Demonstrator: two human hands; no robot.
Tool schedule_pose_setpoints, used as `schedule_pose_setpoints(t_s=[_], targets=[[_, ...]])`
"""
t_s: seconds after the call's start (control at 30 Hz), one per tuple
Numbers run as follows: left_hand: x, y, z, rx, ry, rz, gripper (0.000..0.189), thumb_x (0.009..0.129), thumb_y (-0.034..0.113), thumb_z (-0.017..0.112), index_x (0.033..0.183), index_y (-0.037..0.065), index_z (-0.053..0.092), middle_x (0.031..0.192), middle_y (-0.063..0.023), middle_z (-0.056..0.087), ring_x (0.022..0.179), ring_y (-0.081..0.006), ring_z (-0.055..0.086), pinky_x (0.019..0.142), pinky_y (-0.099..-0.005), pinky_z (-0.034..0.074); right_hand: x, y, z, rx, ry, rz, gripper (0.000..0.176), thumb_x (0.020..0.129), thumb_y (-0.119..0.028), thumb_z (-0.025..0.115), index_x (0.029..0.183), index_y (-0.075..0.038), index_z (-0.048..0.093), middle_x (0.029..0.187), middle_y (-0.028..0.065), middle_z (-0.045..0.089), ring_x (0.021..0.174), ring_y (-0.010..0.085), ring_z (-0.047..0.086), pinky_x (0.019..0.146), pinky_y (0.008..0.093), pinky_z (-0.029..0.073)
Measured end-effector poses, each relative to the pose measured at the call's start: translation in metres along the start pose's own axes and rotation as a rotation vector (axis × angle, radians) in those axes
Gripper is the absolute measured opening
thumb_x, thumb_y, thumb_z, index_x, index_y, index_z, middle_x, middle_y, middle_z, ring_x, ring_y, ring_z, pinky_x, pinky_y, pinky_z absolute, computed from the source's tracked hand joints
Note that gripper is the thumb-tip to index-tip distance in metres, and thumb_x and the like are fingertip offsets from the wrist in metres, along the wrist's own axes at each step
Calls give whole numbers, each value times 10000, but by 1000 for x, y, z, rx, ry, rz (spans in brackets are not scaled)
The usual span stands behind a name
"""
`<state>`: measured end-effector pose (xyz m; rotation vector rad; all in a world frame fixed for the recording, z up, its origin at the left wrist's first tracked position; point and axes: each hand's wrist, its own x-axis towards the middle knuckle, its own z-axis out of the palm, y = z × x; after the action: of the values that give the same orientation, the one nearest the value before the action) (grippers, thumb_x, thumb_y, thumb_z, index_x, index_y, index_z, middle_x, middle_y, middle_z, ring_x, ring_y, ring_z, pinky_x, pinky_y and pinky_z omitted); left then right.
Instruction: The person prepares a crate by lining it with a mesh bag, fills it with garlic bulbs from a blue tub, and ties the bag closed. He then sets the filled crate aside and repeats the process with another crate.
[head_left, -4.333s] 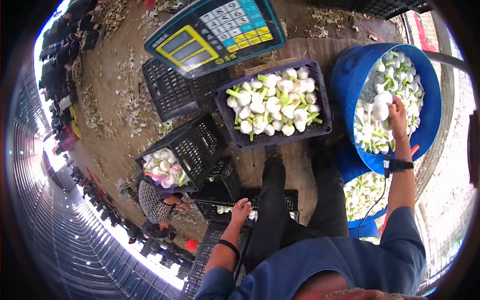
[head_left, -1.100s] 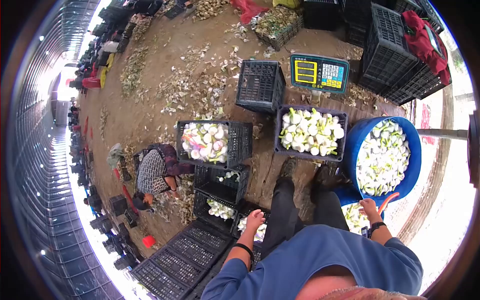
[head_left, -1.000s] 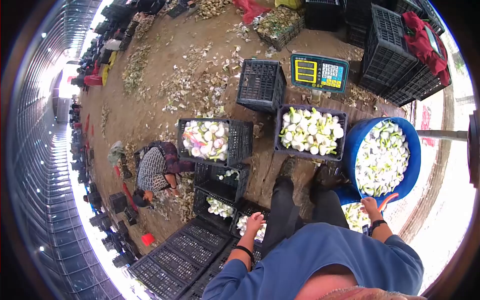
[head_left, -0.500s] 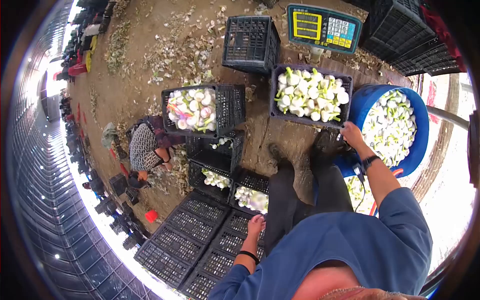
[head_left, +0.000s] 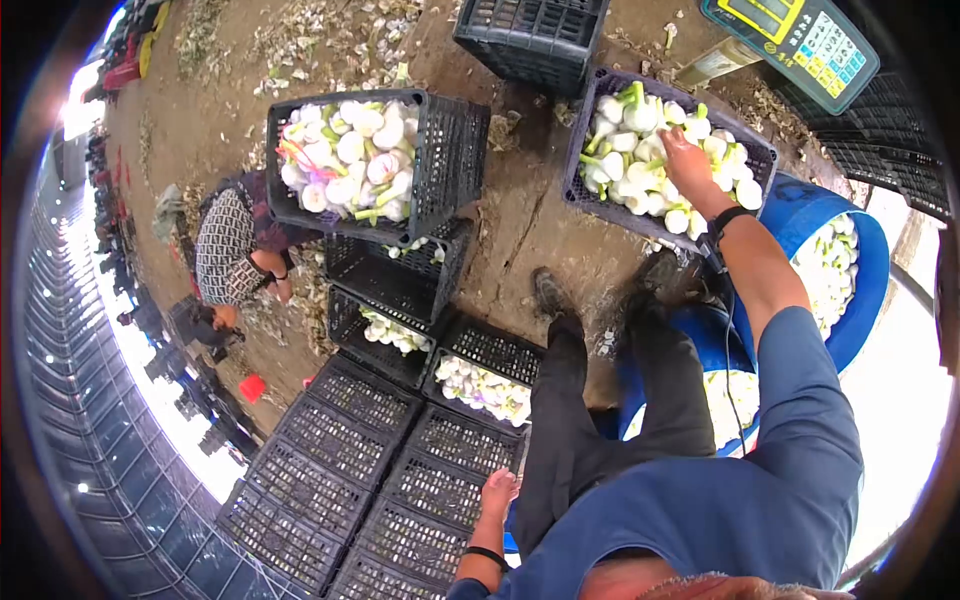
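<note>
My right hand [head_left: 688, 168] reaches over the dark crate [head_left: 570, 185] on the scale, its fingers stretched out and touching the white garlic bulbs [head_left: 630, 180] with green stems. No bulb shows clearly inside its grasp. Low at my left side, my left hand [head_left: 498, 490] hangs by the stacked black crates [head_left: 440, 460], fingers loosely apart and holding nothing. A second black crate [head_left: 447, 165] heaped with garlic [head_left: 350, 150] stands to the left, on top of other crates.
Blue barrels [head_left: 872, 270] of garlic stand at my right. The scale display [head_left: 800, 45] and another black crate [head_left: 530, 45] are ahead. A co-worker [head_left: 235, 240] bends low at the left. Garlic scraps [head_left: 340, 40] litter the floor. A cable [head_left: 735, 390] hangs near my right leg.
My right hand has left the crate's near corner and moved forward onto the garlic inside. My left hand stays low by the crates. The view has shifted, bringing the barrels further into sight.
</note>
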<state>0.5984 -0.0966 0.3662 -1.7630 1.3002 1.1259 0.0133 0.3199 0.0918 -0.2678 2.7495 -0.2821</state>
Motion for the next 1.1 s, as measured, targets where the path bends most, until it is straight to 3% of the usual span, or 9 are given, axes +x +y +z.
schedule_pose_setpoints(t_s=[0.13,0.3,0.37,0.43,0.53,0.6,0.7,0.97,1.1], targets=[[0,22,0,-57,-82,45,348,859,224,628,1164,69,565,909,-35,662,747,-136,636,598,-250,493,-57,-26,-91,141,98,132,584,749,-196,675,1251,-39,421,1147,174,511,961,364,581,789,437,501],[18,50,3,-41,-136,90,406,862,163,627,1227,41,501,949,-66,644,775,-200,667,624,-295,534,-194,57,-132,185,426,421,619,723,-139,690,1279,-65,430,1127,195,546,1030,384,555,859,438,471],[19,64,1,-89,-165,118,371,861,145,625,1200,49,510,924,-59,640,753,-181,662,588,-278,519,-273,124,-98,-69,340,536,774,686,-157,764,1332,-8,364,1228,232,507,1185,379,475,976,422,415],[22,76,-3,-105,-183,145,361,863,134,620,1195,49,509,918,-57,634,740,-173,655,570,-267,509,-315,94,-148,88,-192,910,994,658,-260,810,1409,50,238,1409,223,376,1332,375,319,1087,400,314],[22,91,-9,-166,-178,164,343,868,89,592,1193,37,497,895,-52,609,699,-154,635,525,-238,484,-361,72,-146,142,-352,916,726,689,-349,781,1262,-10,490,1212,230,567,1108,348,569,942,399,462],[25,99,-15,-213,-194,173,337,867,71,574,1190,26,491,897,-54,599,696,-152,633,507,-237,478,-375,57,-124,264,-374,906,681,700,-408,737,1228,-26,539,1151,216,611,1115,342,565,932,396,462],[23,101,-24,-218,-202,195,334,867,72,563,1190,24,492,863,-51,598,667,-151,629,499,-236,472,-364,-5,-135,705,-324,921,493,728,-275,724,1113,0,589,816,129,660,573,214,652,576,332,529],[17,87,-32,-220,-176,175,308,866,86,568,1168,51,519,851,-51,616,632,-154,627,493,-241,483,-320,-57,-143,926,-314,779,314,768,-193,708,988,2,596,685,53,607,514,156,604,477,294,471],[23,49,-27,-408,-216,226,162,856,120,599,1018,106,600,812,-51,623,635,-190,631,496,-266,492,-305,-52,-148,967,-343,740,152,772,-133,685,867,-53,598,686,51,579,557,164,569,470,302,437]])
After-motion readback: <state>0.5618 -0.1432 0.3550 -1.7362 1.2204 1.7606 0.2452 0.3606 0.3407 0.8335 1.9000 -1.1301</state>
